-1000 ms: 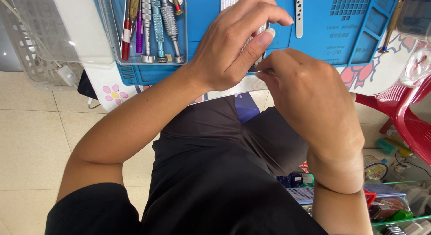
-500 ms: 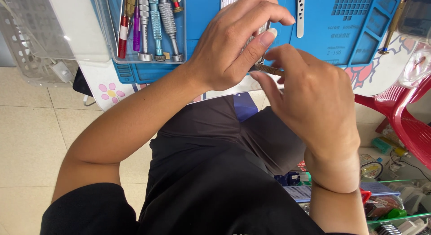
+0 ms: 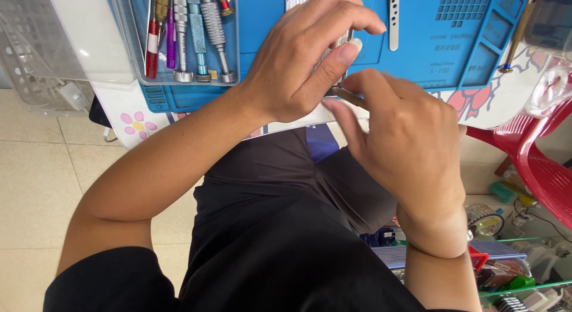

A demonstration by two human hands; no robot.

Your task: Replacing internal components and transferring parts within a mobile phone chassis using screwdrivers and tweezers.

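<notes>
My left hand (image 3: 304, 61) is curled over a small flat silver-grey device (image 3: 337, 50) that lies on the blue silicone repair mat (image 3: 417, 56); my fingers arch across its top and my thumb presses along its near edge, so it is pinned in a close grip, mostly hidden under my palm. My right hand (image 3: 405, 145) sits just beside it at the mat's front edge, pinching a thin metal tool with a brownish shaft (image 3: 350, 97) narrowly between thumb and fingers, its tip meeting the device's near edge under my left thumb. To the left, a clear plastic tray (image 3: 134, 61) holds a row of precision screwdrivers (image 3: 190, 38). A slim metal pry bar (image 3: 394, 17) lies on the mat beyond my knuckles.
</notes>
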